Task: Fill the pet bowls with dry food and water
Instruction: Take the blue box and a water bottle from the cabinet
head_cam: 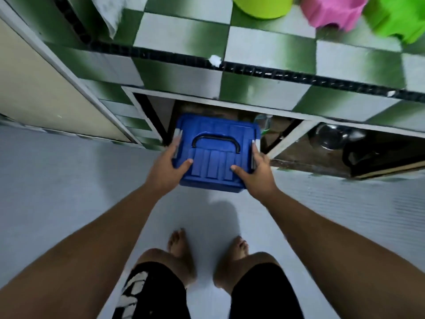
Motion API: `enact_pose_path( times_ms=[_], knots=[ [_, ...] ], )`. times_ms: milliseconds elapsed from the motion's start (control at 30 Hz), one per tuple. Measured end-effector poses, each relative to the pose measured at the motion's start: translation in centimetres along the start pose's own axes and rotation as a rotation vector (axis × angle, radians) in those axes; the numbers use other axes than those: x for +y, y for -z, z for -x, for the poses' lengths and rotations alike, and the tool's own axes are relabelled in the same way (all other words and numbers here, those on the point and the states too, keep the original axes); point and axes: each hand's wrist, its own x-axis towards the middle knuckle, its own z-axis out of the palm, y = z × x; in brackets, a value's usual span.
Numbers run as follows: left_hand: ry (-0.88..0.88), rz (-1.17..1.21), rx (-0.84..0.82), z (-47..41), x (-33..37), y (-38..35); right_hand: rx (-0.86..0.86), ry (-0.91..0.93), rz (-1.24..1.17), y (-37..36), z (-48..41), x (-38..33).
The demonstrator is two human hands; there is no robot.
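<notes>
A blue plastic storage box [216, 132] with a closed lid, a black carry handle and grey side clips sits half inside the open space under the tiled counter. My left hand [169, 164] grips its left side, thumb on the lid. Its right side is held the same way by my right hand [255, 171]. What the box holds is hidden. On the counter top at the far right stand a lime green bowl [264, 5], a pink bowl [333, 10] and a bright green bowl [400, 17], all cut off by the frame edge.
The green-and-white tiled counter [184, 38] has a black trim along its edge. A clear bottle [264, 123] stands beside the box under the counter, and metal pots [333, 137] fill the right-hand compartment. A beige door [34, 93] is at left. My bare feet stand on the pale floor [69, 180].
</notes>
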Motion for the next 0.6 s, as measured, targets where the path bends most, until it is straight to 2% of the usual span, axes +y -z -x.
enact_pose_path(
  times_ms=[267, 600],
  knots=[
    [0.127, 0.059, 0.06, 8.9, 9.5, 5.2, 0.045, 0.104, -0.07, 5.2, 9.5, -6.6],
    [0.044, 0.034, 0.213, 9.7, 20.2, 9.5, 0.005, 0.263, -0.074, 13.1, 8.9, -16.0]
  ],
)
